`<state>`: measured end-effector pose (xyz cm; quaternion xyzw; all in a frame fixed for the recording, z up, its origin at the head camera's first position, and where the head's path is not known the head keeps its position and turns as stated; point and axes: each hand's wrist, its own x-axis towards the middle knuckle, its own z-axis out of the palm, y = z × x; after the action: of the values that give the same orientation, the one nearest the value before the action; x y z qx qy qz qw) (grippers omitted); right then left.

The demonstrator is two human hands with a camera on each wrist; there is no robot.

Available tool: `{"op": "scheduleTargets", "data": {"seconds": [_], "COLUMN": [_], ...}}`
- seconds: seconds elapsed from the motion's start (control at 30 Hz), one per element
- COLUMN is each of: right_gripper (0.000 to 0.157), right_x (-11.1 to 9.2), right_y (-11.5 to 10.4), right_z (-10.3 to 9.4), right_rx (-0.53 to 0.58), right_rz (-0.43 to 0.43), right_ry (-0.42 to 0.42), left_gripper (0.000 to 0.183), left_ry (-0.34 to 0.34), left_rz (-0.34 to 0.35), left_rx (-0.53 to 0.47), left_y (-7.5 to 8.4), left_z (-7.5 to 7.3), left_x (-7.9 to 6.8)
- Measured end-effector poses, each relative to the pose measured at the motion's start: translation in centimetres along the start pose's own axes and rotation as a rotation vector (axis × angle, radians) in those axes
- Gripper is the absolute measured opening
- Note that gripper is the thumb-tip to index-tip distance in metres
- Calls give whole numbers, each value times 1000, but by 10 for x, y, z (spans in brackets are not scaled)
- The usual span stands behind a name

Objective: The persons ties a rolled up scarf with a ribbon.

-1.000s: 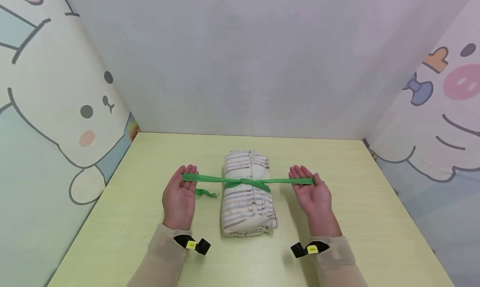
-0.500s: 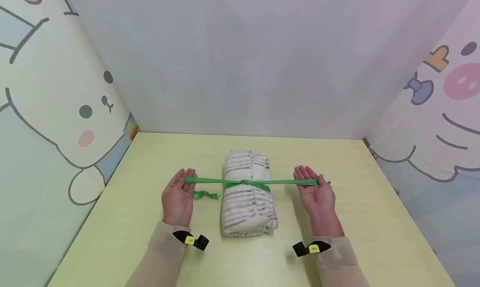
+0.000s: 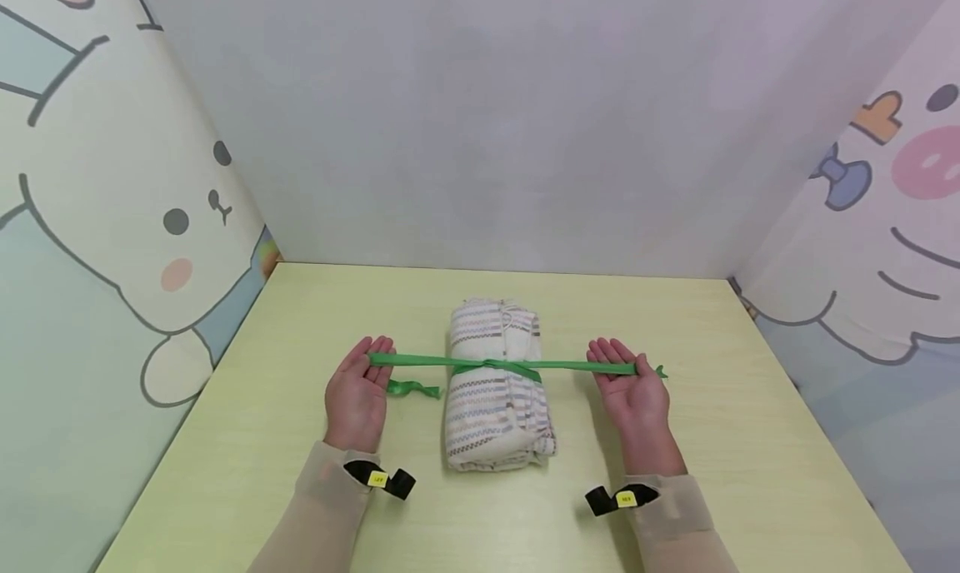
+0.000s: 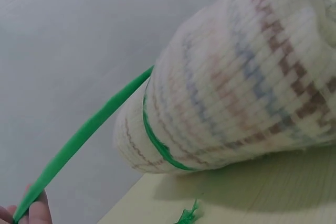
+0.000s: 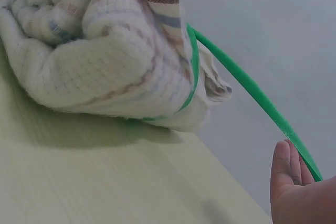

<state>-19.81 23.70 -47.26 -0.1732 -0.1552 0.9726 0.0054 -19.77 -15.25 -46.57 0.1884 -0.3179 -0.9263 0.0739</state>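
A rolled cream cloth (image 3: 483,423) with rows of woven coloured stripes lies on the table, a green ribbon (image 3: 420,360) wrapped around its middle and crossed on top. To its left, my left hand (image 3: 356,406), palm up, pinches one ribbon end between thumb and fingers. My right hand (image 3: 637,402), also palm up, pinches the opposite end on the right. Both ribbon lengths are drawn out straight to the sides. A loose tail (image 3: 414,388) hangs beside the left hand, and a short tip shows past the right thumb. In the right wrist view, the rolled cloth's (image 5: 105,61) folded layers show.
The pale yellow table (image 3: 247,506) ends at a grey back wall (image 3: 480,140). Cartoon-printed panels stand at both sides, a white animal (image 3: 112,206) on the left and a pig (image 3: 922,223) on the right. Each wrist wears a small black camera.
Between the first and second frames, my right hand moves slightly outward, and a ribbon tip appears past its thumb. Since then the hands stay nearly still. The cloth stays in place.
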Motion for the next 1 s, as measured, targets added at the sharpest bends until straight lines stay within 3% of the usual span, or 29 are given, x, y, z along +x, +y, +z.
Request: {"op": "scheduleTargets", "data": {"seconds": [0.3,0.53,0.73,1.0], "right_gripper": [51,51,51,49], "right_x": [-2,-3,-4,-5], "right_y": [-1,-4,-6,-2], "right_z": [-2,-2,-4,-4], "right_rx": [-36,-7,14,-123], "right_rz": [4,22,20,-5], "right_ry": [-26,-23,-46,-4], "left_gripper": [39,35,36,38], "left_ry": [-59,-66,-59,-67], "left_rz": [-77,-133,-147,-149], "left_rx": [-76,-205,-184,-80], "left_y": [4,8,9,19], "left_z": [1,-2,-3,-8], "left_x": [1,1,0,0]}}
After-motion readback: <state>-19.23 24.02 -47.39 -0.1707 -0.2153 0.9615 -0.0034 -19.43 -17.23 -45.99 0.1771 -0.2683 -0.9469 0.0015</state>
